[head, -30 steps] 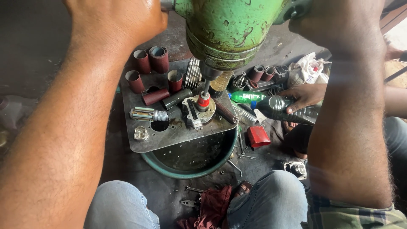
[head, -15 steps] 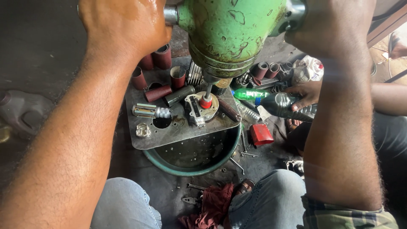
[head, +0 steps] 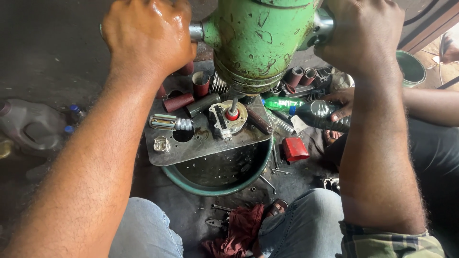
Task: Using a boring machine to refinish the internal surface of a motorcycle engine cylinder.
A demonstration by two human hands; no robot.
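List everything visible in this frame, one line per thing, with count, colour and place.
Chipped green metal machine body: one, top centre, held on both sides.
Grey metal plate: one, across the basin, carrying parts.
Green round basin: one, under the plate.
Dark red cylinders: several, on and behind the plate.
Chrome ribbed cylinder: one, plate's left.
Small red box: one, right of the basin.
Green plastic bottle: one, lying right of the plate.
Dark bottle: one, under another person's hand.
Maroon rag: one, between the knees.
Left hand: gripping the machine's left handle.
Right hand: gripping its right side.
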